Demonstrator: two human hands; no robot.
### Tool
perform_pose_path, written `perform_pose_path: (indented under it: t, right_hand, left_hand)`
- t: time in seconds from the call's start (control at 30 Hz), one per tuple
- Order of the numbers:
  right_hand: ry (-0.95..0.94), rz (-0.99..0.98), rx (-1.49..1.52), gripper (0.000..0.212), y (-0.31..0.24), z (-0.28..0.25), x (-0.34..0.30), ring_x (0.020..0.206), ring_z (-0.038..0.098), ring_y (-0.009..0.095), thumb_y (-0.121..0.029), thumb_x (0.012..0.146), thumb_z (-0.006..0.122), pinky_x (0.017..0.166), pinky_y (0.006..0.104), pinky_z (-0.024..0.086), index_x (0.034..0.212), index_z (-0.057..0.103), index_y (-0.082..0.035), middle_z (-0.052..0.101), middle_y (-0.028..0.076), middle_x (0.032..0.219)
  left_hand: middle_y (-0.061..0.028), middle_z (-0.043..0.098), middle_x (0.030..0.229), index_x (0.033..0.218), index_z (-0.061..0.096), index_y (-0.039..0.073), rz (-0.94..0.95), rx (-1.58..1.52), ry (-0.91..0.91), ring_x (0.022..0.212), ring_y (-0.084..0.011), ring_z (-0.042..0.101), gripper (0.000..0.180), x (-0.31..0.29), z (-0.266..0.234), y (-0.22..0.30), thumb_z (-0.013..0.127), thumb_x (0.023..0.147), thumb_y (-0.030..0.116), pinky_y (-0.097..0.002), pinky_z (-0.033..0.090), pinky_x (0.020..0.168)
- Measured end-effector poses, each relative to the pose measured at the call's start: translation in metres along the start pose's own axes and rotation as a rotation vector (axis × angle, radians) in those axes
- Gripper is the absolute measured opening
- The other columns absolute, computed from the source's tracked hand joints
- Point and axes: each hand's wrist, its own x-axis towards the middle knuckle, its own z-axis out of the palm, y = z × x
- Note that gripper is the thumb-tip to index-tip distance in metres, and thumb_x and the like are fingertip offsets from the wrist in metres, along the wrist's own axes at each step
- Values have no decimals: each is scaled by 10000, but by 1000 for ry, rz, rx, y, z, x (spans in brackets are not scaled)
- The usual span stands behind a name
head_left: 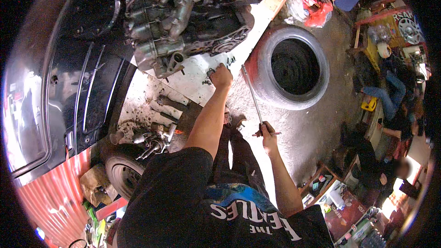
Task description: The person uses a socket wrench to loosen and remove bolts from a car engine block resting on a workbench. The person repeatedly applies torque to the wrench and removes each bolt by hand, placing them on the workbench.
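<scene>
The right hand [266, 138] is closed around a long metal bar [252, 93] near its cross handle; the bar's other end points toward the bench [193, 87], beside the tire [259, 71]. The left hand [221, 77] is at small dark parts [231, 61] near the engine [183, 32]; whether its fingers hold one, I cannot tell.

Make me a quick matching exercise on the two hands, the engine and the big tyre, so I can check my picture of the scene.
1. left hand
2. right hand
3. engine
4. big tyre

A. round, with a dark open middle
B. grips a long metal bar
C. grey metal, upper left of centre
D. over a pale board, by small dark parts

Pairs: 1-D, 2-B, 3-C, 4-A
</scene>
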Motion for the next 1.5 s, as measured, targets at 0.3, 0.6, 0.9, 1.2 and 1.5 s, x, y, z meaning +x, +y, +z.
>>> perform_pose_path:
  t: [0.3, 0.6, 0.9, 1.2, 1.5]
  right_hand:
    - [-25, 41, 39, 177, 16, -41, -1, 625, 490, 84, -187, 997, 519, 623, 292, 540, 935, 565, -28, 449, -19, 704]
    - [4, 17, 79, 200, -11, -21, -10, 610, 421, 86, -165, 1000, 481, 617, 280, 437, 834, 507, -57, 430, -7, 675]
    - [-64, -27, 109, 222, -24, 7, -18, 612, 438, 102, -190, 1001, 479, 666, 309, 521, 833, 503, -48, 434, 6, 677]
    - [-79, -34, 65, 249, -18, -3, -24, 611, 442, 101, -236, 1005, 483, 651, 290, 499, 832, 502, -57, 427, 7, 673]
    - [-125, -100, -41, 231, -34, 5, -22, 628, 442, 93, -213, 1015, 472, 693, 282, 504, 867, 510, -39, 439, 7, 701]
  left_hand:
    - [-190, 675, 1013, 1120, 616, 74, -93, -139, -56, 944, -363, 663, 366, -17, -31, 13, 566, 850, 317, -491, 530, 815]
    - [-165, 702, 1001, 1142, 660, 48, -68, -1033, 167, 926, -298, 670, 376, -16, -95, 22, 678, 871, 309, -379, 499, 810]
    - [-84, 690, 953, 1197, 564, 22, -95, -1195, 287, 573, -151, 645, 375, 23, -47, -3, 651, 919, 257, -278, 480, 447]
    - [-212, 679, 1089, 1135, 662, 7, -191, -1076, 234, 1042, -363, 637, 416, 1, -92, 25, 673, 874, 331, -410, 479, 885]
    - [-178, 695, 1070, 1070, 677, 0, -274, -1179, 234, 978, -343, 660, 429, 29, -81, 7, 796, 775, 288, -423, 489, 849]
